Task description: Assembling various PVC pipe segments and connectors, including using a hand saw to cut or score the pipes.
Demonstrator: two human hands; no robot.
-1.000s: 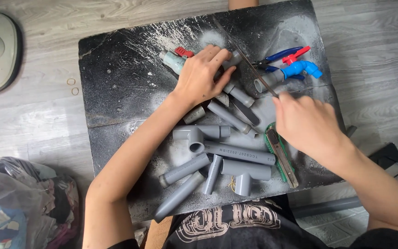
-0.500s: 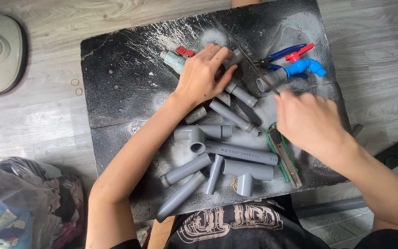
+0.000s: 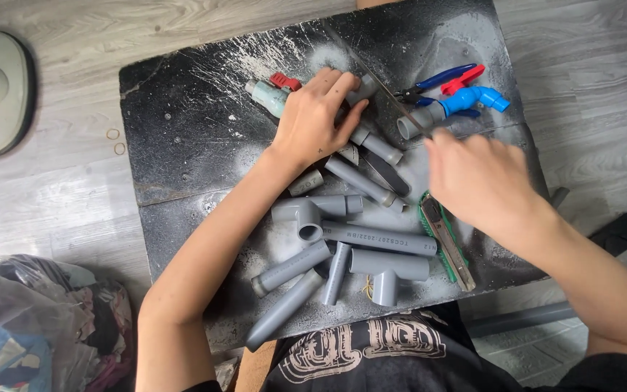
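Sawing step: left hand clamped on grey pipe; right hand blurred, gripping hacksaw blade; steady strokes needed next

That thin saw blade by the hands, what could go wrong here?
1. The saw blade runs close past the left hand that presses a grey pipe; a slip might nick the fingers.
2. The right hand is blurred with motion, so a jerk could throw the cut off line.
3. Loose pipes crowd the board and could roll off its edge.
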